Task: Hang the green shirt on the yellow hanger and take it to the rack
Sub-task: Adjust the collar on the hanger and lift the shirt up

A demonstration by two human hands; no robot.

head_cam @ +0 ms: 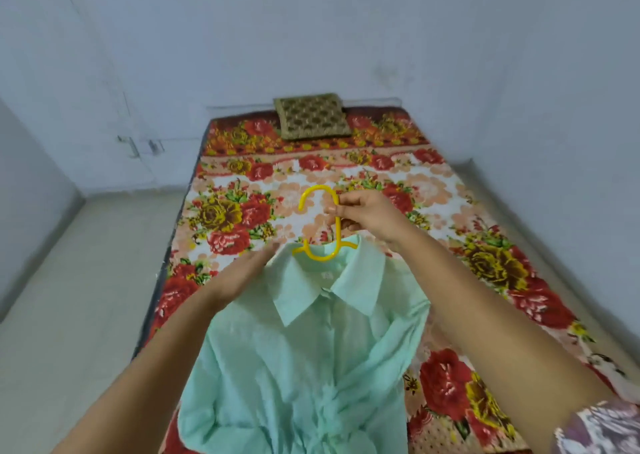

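Observation:
The pale green shirt [298, 356] hangs in front of me above the bed, collar up and buttoned, with its sleeves bunched low. The yellow hanger [320, 223] is inside the collar; only its hook and neck show above the fabric. My right hand [363, 216] pinches the hanger's neck just under the hook. My left hand [249, 266] lies against the shirt's left shoulder with fingers stretched toward the collar; whether it grips the cloth I cannot tell.
A bed with a red and yellow floral cover [485, 245] fills the middle and right. A brown patterned cushion [311, 116] rests at its far end against the white wall. Pale floor [86, 297] runs along the left. No rack is in view.

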